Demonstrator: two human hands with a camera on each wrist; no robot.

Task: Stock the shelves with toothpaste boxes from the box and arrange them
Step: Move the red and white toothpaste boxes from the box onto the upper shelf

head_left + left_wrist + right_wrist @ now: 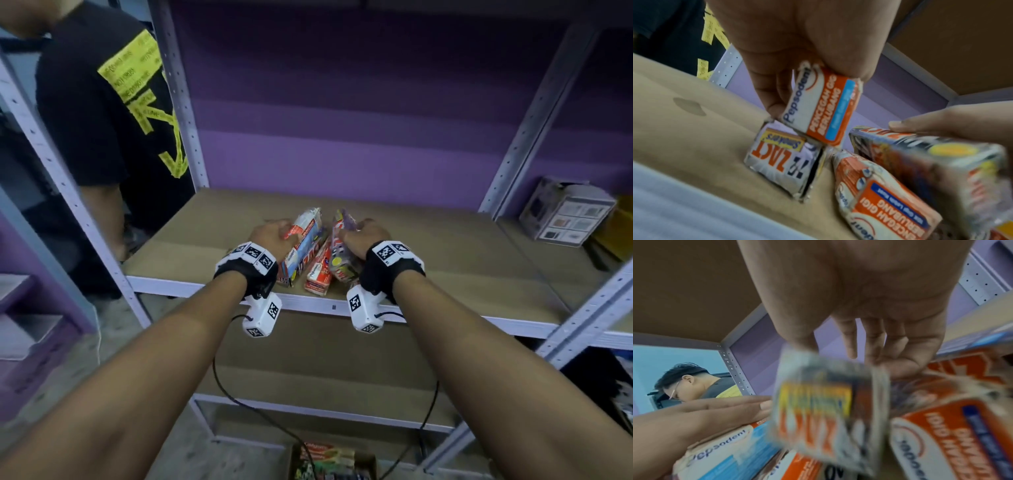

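Toothpaste boxes on shelf, gripped by both hands.

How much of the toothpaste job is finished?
Just begun. Four boxes have reached the shelf, crooked. The left hand grips a Pepsodent box; the right hand grips a Zact box. More wait in the floor carton.

Dim even indoor light, soft shadows, wide-angle bending at edges, wrist views motion-blurred

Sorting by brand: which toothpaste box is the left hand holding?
The white-and-orange Pepsodent box, gripped by the left hand above the ZACT box lying on the shelf.
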